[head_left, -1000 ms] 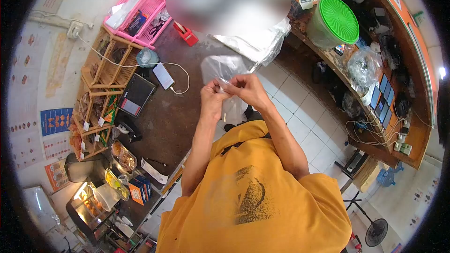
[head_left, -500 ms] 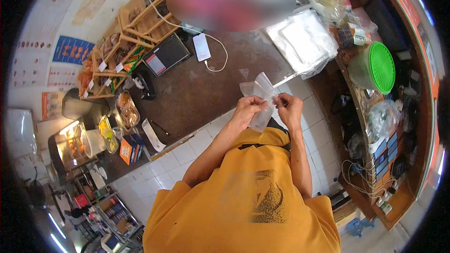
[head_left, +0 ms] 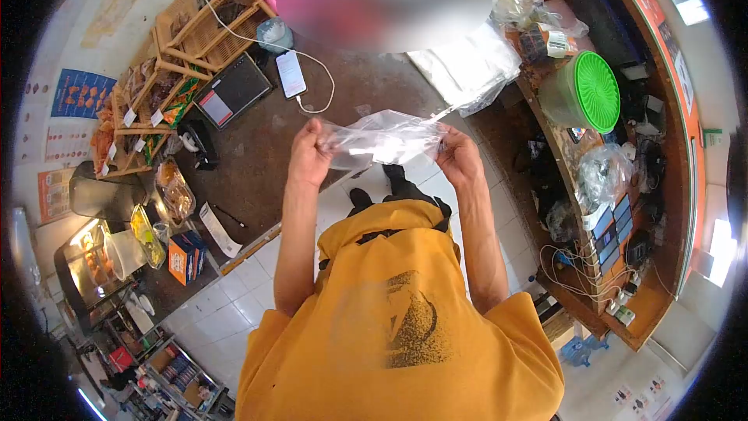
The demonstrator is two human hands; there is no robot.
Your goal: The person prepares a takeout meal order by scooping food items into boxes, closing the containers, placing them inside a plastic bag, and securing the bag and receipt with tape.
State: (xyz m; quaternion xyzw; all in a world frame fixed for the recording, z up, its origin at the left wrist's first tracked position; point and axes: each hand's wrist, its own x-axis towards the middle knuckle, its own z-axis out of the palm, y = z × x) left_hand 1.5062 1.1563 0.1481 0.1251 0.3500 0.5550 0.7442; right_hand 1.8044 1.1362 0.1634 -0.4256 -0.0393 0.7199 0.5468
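Observation:
A clear plastic bag (head_left: 382, 139) is stretched sideways between my two hands, above the floor and the counter's front edge. My left hand (head_left: 311, 153) grips its left end, fingers closed on the plastic. The right end is pinched in my right hand (head_left: 460, 156). Beyond the bag, a stack of clear plastic bags (head_left: 467, 66) lies at the counter's right end. A phone (head_left: 291, 76) with a white cable lies on the brown counter (head_left: 261, 136), to the left of the bag.
A black tablet-like device (head_left: 233, 90) and wooden racks of snacks (head_left: 206, 39) stand at the left. Farther down are a paper slip (head_left: 220, 230) and an orange-and-blue box (head_left: 185, 257). On the right shelf sits a tub with a green lid (head_left: 597, 92).
My hands have moved apart, and the bag, crumpled between them before, is now spread wide. The camera view has shifted and turned between frames.

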